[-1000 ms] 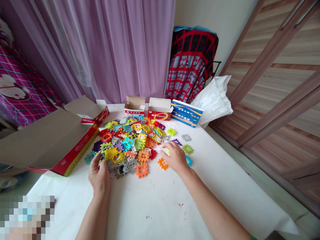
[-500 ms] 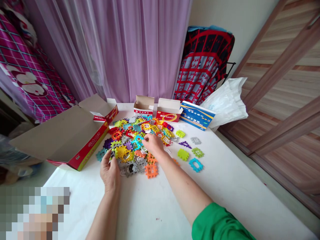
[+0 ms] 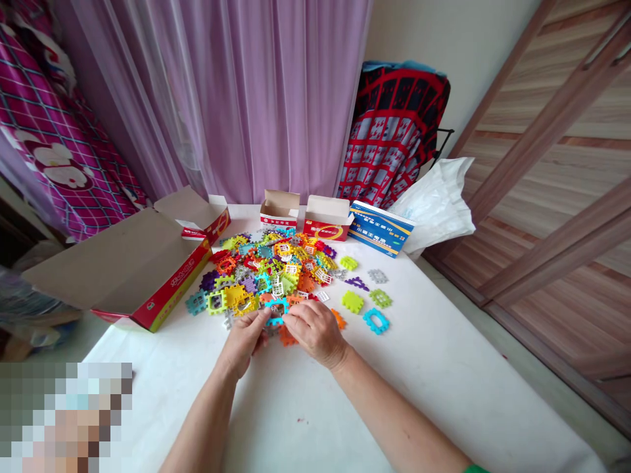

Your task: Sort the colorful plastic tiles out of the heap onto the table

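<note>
A bright blue square frame-shaped building block (image 3: 280, 305) with notched edges is between my two hands at the near edge of a heap of colourful plastic building blocks (image 3: 241, 299). My right hand (image 3: 319, 328) pinches its right side. From the left, my left hand (image 3: 245, 339) closes on the same block, thumb on top and the other fingers mostly hidden beneath. Under and just in front of the hands lie orange blocks (image 3: 287, 337), partly covered.
On the left lies a large open carton (image 3: 180, 282). Small red-and-white boxes (image 3: 325, 230) and a blue box (image 3: 380, 228) line the back, by a white bag (image 3: 436, 203). Loose green blocks (image 3: 352, 301) and a blue oval-holed block (image 3: 376, 321) lie right of the heap.
My right hand has drawn back from the heap toward me with the blue block. My left hand has moved right to meet it, and both now grip the block.
</note>
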`<state>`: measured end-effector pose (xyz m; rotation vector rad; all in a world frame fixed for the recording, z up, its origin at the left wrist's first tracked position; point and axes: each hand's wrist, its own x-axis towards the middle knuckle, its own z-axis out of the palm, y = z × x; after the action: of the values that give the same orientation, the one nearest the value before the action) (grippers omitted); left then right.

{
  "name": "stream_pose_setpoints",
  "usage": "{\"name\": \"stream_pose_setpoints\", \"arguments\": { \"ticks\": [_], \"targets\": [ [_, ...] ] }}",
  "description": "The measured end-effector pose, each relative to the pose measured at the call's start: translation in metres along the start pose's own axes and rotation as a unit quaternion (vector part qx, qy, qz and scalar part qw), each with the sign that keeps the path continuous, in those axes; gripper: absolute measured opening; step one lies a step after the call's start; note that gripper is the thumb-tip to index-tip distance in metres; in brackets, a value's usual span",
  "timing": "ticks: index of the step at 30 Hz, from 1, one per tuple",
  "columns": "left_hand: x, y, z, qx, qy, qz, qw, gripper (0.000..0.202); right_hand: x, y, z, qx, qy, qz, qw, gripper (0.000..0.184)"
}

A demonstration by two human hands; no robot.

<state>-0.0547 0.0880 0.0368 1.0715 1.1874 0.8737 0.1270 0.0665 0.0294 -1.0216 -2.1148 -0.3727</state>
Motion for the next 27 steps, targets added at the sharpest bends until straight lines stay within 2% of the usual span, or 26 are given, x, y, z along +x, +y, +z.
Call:
{"name": "stream_pose_setpoints", "arguments": {
  "ticks": [2,5,6,9,11,13,15,18,20,23,27],
  "targets": [
    [-0.002,0.001,0.001,0.007,-0.021,-0.004,1.000,0.064,-0.003,-0.001,-0.005,0.014,0.003,0.025,1.000,0.016],
    [-0.004,-0.001,0.004,0.034,-0.048,-0.001,0.998,0.064,-0.004,-0.002,-0.012,0.065,-0.023,0.077,0.995,0.045],
    [-0.004,-0.002,0.005,0.045,-0.057,0.002,0.997,0.063,-0.004,-0.003,-0.013,0.082,-0.037,0.087,0.992,0.047],
    [-0.005,-0.006,0.008,0.067,-0.080,0.008,0.994,0.060,-0.006,-0.006,-0.016,0.108,-0.056,0.109,0.987,0.029],
    [-0.006,-0.006,0.008,0.072,-0.077,0.021,0.994,0.060,-0.013,-0.006,-0.018,0.102,-0.033,0.134,0.985,0.027],
    [-0.005,-0.006,0.006,0.060,-0.027,0.053,0.996,0.060,-0.028,0.002,-0.025,0.080,0.008,0.172,0.982,0.031],
    [-0.003,-0.005,-0.001,0.030,0.074,0.104,0.991,0.058,-0.051,0.018,-0.036,0.030,0.050,0.237,0.970,0.033],
    [0.005,-0.007,-0.016,-0.013,0.242,0.184,0.953,0.051,-0.090,0.049,-0.058,-0.076,0.083,0.369,0.922,0.038],
    [0.011,-0.010,-0.026,-0.013,0.317,0.209,0.925,0.046,-0.113,0.066,-0.070,-0.114,0.075,0.433,0.891,0.042],
    [0.017,-0.013,-0.034,0.010,0.375,0.221,0.900,0.040,-0.133,0.081,-0.078,-0.117,0.057,0.465,0.876,0.046],
    [0.020,-0.015,-0.037,-0.004,0.386,0.220,0.896,0.032,-0.138,0.083,-0.073,-0.117,0.044,0.472,0.873,0.045]
  ]
}}
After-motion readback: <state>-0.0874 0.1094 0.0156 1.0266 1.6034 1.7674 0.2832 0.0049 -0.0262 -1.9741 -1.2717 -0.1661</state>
